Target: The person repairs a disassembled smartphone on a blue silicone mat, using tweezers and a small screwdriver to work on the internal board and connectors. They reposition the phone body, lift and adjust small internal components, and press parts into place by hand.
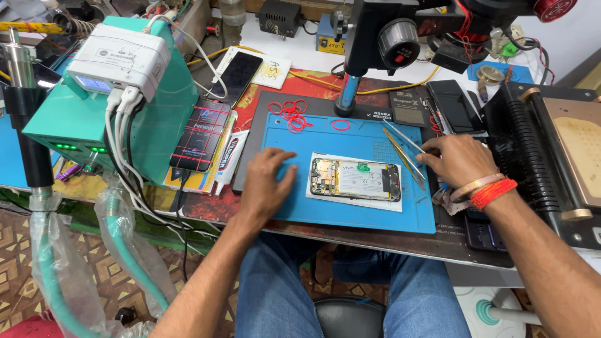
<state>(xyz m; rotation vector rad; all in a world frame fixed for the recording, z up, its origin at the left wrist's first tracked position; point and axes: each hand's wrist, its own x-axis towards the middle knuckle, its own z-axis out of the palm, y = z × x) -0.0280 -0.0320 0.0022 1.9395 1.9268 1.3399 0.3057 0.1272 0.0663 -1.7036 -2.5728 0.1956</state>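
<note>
- The opened phone (355, 179) lies on a white sheet (319, 194) in the middle of the blue mat (369, 216), between both hands.
- The left hand (266, 181) rests flat on the mat, just left of the phone, fingers loose, holding nothing.
- The right hand (457, 159), right of the phone, pinches the tweezers (404, 149); their tips point to the upper left.

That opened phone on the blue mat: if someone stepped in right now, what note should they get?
Left hand: flat on the blue mat, beside the opened phone, holding nothing.
Right hand: at the mat's right edge, fingertips on the tweezers; grip unclear.
Phone: back off, battery and board exposed, lying on a white sheet mid-mat.
Red rubber bands lie at the mat's top.
Done: back cover removed. Left: all inner parts still in place.
</note>
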